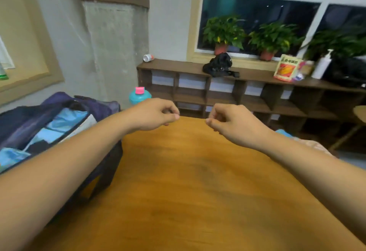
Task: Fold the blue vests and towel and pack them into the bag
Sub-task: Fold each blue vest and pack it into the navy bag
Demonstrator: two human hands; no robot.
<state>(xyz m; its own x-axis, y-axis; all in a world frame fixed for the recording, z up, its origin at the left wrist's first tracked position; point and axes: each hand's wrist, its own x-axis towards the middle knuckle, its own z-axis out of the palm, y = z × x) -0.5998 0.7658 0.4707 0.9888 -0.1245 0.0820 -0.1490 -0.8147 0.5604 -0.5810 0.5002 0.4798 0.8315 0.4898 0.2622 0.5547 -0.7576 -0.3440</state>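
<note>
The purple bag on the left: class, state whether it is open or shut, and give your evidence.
Open. The bag gapes along its top, and light blue fabric shows inside through the opening.

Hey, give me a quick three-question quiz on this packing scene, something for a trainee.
1. True or false: the left hand holds a blue vest.
2. What shows inside the open purple bag? A) light blue fabric B) a plant C) a shoe
3. Fill in: the teal bottle has a ___ lid.
Key: 1 false; 2 A; 3 pink.
</note>
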